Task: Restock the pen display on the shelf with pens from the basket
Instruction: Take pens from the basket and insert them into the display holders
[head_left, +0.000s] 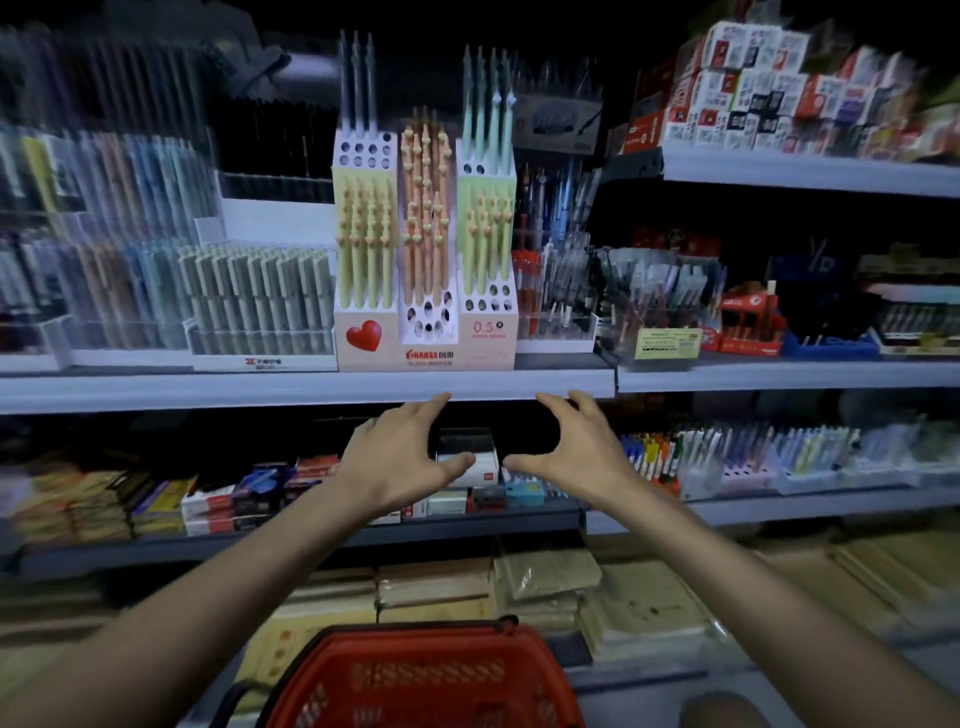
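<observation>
— On the middle shelf (260, 389), straight ahead of you, stands the pen display (425, 343), a tiered white card stand with yellow, orange and green pens (366, 244) upright in it.

— Is it full?

— No. Empty holes (372, 150) show in the top-left tier and along the two lower front rows.

— How will the pens handle?

— Light, stiff and smooth, I'd judge. Pinch each one at mid-barrel and lower it straight into a hole. The little heart toppers look delicate, so keep your fingers off them. The stand looks light too and may slide if you press on it.

— And my hands?

— Both are empty. Your left hand (400, 457) and right hand (576, 452) hover just under the shelf edge, palms facing, fingers spread and relaxed, touching nothing. The red basket (415, 680) sits low, nearest you. I can't tell what lies in it.
</observation>
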